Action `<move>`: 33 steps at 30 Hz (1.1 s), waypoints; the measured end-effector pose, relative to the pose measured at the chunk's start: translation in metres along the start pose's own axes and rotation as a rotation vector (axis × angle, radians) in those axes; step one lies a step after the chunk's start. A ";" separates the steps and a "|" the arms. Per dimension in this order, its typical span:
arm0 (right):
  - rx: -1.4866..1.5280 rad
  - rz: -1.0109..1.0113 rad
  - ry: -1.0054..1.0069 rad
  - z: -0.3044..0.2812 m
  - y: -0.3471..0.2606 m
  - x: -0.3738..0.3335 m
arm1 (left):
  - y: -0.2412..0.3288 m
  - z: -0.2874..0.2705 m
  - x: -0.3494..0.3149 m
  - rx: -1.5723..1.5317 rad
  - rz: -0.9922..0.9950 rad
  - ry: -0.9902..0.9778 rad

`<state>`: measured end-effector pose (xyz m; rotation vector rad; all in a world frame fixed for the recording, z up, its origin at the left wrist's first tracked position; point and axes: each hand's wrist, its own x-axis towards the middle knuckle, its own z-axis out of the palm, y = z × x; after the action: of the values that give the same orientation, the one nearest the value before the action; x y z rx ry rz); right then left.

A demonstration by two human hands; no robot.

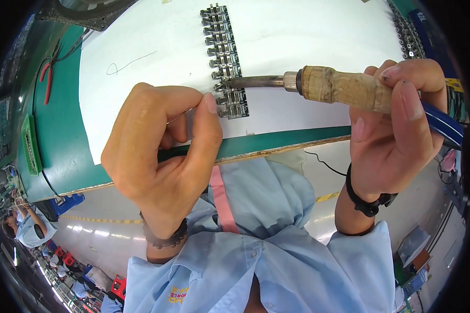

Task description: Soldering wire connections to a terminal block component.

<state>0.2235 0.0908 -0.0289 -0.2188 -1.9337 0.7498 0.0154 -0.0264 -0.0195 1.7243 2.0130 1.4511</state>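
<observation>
The right hand has its grip closed around the cork-wrapped handle of a soldering iron, whose metal tip touches a strip of small metal connectors lying on a white sheet near the front edge of the green worktop. The left hand pinches a thin solder wire between thumb and forefinger just beside the strip's near end. Red-handled pliers lie toward the worktop's left edge.
</observation>
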 end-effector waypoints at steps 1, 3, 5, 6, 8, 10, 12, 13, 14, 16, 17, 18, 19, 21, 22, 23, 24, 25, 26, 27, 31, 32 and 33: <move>0.014 0.018 0.010 0.001 -0.002 0.000 | 0.000 0.000 0.000 0.003 0.004 -0.003; 0.044 0.055 0.031 0.003 -0.005 0.001 | -0.001 0.001 0.000 0.012 0.011 -0.007; 0.076 0.091 0.052 0.006 -0.007 0.002 | 0.000 0.001 0.001 0.017 0.015 -0.013; 0.093 0.110 0.062 0.006 -0.008 0.003 | 0.000 0.000 0.002 0.022 0.019 -0.020; 0.125 0.146 0.082 0.008 -0.010 0.004 | 0.000 0.000 0.002 0.028 0.023 -0.026; 0.157 0.182 0.102 0.010 -0.011 0.005 | 0.001 0.000 0.002 0.041 -0.001 -0.042; 0.188 0.218 0.123 0.012 -0.012 0.005 | 0.000 0.000 0.001 0.047 -0.013 -0.049; 0.204 0.235 0.133 0.014 -0.014 0.006 | -0.001 -0.001 0.001 0.034 0.023 -0.022; 0.220 0.253 0.143 0.014 -0.015 0.005 | -0.002 -0.001 0.000 0.020 0.059 0.006; 0.252 0.290 0.164 0.015 -0.016 0.006 | -0.001 -0.003 -0.001 0.007 0.096 0.033; 0.269 0.308 0.174 0.015 -0.016 0.006 | 0.003 -0.005 -0.002 0.018 0.014 0.032; 0.270 0.309 0.174 0.014 -0.016 0.004 | 0.006 -0.008 -0.003 0.030 -0.068 0.031; 0.265 0.312 0.201 0.010 -0.015 0.000 | 0.007 -0.009 -0.003 0.042 -0.150 0.030; 0.253 0.315 0.256 0.006 -0.016 0.000 | 0.006 -0.009 -0.004 -0.016 -0.160 0.053; 0.252 0.315 0.256 0.006 -0.016 0.000 | 0.004 -0.009 -0.005 -0.074 -0.170 0.075; 0.252 0.328 0.249 0.005 -0.016 0.001 | 0.003 -0.009 -0.005 -0.132 -0.181 0.097; 0.251 0.341 0.242 0.005 -0.018 0.003 | 0.002 -0.009 -0.004 -0.133 -0.180 0.096; 0.252 0.354 0.235 0.006 -0.017 0.004 | 0.000 -0.010 -0.004 -0.113 -0.140 0.069; 0.252 0.354 0.235 0.004 -0.016 0.003 | -0.002 -0.011 -0.003 -0.094 -0.100 0.042; 0.261 0.338 0.207 0.002 -0.014 0.002 | -0.003 -0.011 -0.002 -0.075 -0.060 0.014; 0.101 0.234 0.132 0.006 -0.012 -0.001 | -0.001 -0.005 0.000 -0.004 0.015 -0.064; -0.076 0.160 0.112 0.011 -0.014 -0.001 | -0.001 -0.005 0.000 -0.002 0.015 -0.064; -0.253 0.085 0.092 0.013 -0.014 -0.001 | -0.001 -0.005 0.000 0.011 0.003 -0.060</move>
<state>0.2145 0.0740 -0.0251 -0.4850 -1.9380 0.5392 0.0120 -0.0292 -0.0177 1.7539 1.9928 1.3750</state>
